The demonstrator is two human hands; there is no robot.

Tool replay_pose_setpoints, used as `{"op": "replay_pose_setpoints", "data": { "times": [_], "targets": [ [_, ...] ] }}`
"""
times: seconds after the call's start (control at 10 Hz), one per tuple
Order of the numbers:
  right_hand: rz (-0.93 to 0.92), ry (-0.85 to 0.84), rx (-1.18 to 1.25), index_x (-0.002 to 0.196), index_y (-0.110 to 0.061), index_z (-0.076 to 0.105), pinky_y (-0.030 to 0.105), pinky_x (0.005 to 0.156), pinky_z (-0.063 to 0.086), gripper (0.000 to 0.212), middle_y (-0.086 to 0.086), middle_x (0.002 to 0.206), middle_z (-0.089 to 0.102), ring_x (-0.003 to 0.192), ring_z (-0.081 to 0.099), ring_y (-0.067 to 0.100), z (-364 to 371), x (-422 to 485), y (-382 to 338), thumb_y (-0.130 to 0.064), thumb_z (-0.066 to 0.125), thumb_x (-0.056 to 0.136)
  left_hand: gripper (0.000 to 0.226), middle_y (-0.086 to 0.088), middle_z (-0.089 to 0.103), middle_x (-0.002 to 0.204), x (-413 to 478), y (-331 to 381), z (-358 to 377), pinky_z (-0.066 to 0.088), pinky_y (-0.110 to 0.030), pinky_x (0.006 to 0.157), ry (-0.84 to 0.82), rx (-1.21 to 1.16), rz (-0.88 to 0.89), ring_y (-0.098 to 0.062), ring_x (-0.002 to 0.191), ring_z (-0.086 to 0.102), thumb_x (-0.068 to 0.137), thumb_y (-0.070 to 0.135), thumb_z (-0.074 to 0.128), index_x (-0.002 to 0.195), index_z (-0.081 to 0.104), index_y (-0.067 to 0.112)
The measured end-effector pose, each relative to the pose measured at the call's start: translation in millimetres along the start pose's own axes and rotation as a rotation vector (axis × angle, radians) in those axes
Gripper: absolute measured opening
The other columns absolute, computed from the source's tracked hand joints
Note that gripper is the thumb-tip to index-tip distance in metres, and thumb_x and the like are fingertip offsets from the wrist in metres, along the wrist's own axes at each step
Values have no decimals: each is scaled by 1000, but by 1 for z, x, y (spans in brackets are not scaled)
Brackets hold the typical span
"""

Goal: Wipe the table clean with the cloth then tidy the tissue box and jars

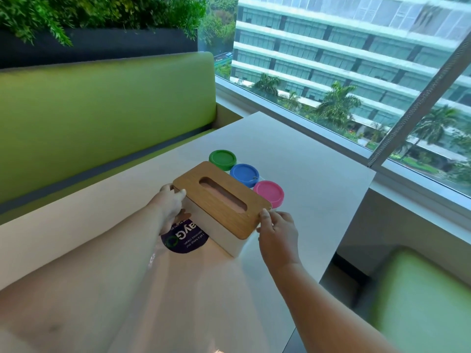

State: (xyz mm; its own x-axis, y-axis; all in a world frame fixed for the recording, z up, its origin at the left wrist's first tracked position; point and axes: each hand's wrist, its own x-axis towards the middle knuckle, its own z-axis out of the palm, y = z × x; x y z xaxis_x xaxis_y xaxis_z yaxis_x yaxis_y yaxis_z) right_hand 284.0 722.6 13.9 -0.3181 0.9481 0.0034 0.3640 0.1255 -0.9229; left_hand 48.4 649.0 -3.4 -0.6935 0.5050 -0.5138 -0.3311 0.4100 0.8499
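Head view: box (224, 207) at frame centre, just beside jars (244, 174). Left hand (170, 205) & right hand (277, 233) grip its ends. Prob light, rigid; wood lid may lift, so hold body low.

This looks like a seating booth in an office cafeteria or breakout lounge, high up in a building. Around the white table (293, 159) stand a green padded bench (102, 110) on its far side with a planter of greenery (96, 26) behind, a floor-length window (356, 72) beside it facing a multi-storey glass office block (344, 42), and on it a round purple sticker (184, 240) reading "keep our amenities clean"
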Motion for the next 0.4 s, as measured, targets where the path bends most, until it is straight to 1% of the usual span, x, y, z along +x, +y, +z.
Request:
{"op": "replay_pose_setpoints", "data": {
  "times": [0.1, 0.2, 0.3, 0.4],
  "targets": [
    [14, -11, -7, 84, -12, 70, 42, 91, 48, 34, -4, 104, 52, 96, 59, 19, -1, -2, -4, -34, 47, 95, 54, -10, 53, 121, 15, -5, -2, 49, -50, 91, 31, 59, -21, -34, 102, 60, 87, 46, 48, 135, 27, 36],
    [0, -35, -34, 92, -13, 69, 26, 89, 39, 31, -4, 108, 51, 99, 53, 11, -7, -6, -11, -31, 45, 97, 45, -12, 52, 129, 5, -4, 1, 51, -43, 87, 13, -74, -22, -27, 102, 56, 96, 34, 42, 138, 35, 20],
    [-8, -44, -49, 105, -17, 66, 21, 86, 32, 27, -6, 112, 48, 99, 49, 6, -12, -13, -21, -32, 45, 97, 42, -7, 49, 131, -23, -4, -4, 50, -27, 67, 23, -116, -13, -26, 106, 55, 99, 31, 39, 138, 38, 16],
    [-24, -40, -100, 109, -19, 65, 20, 84, 31, 27, -6, 114, 46, 97, 47, 6, -14, -24, -29, -32, 44, 98, 42, -8, 48, 135, -30, -12, -16, 45, -24, 59, 41, -23, 13, -29, 117, 54, 99, 28, 40, 139, 36, 15]
  ]
}}
